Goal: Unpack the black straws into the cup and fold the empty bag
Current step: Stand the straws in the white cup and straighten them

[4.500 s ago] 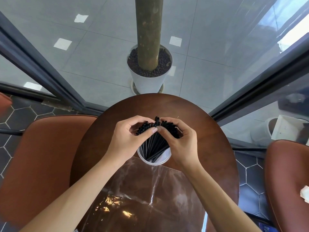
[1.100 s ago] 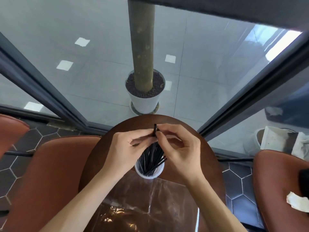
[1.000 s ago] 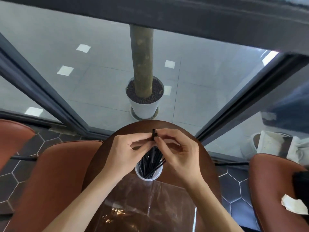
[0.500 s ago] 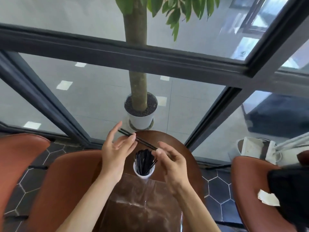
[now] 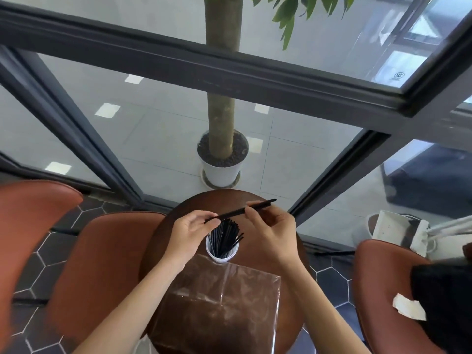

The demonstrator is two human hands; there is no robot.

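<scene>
- Spreading beneath both hands, the round brown surface (image 5: 260, 198) carries everything; it is the largest thing here.
- Lying flat on it, nearer the wrists than the fingers, is the clear empty bag (image 5: 219, 305).
- Just below the fingers stands the white cup (image 5: 221, 254), touching the bag's far edge, with black straws (image 5: 224, 237) fanned upright inside.
- Left hand (image 5: 190, 235) pinches the near end of a single straw (image 5: 240, 211) between thumb and fingers (image 5: 213, 221).
- Right hand (image 5: 270, 233) grips the same straw further along, its fingers (image 5: 249, 214) closed on it; the straw lies nearly level above the cup, its far tip jutting past the right fingers.
</scene>
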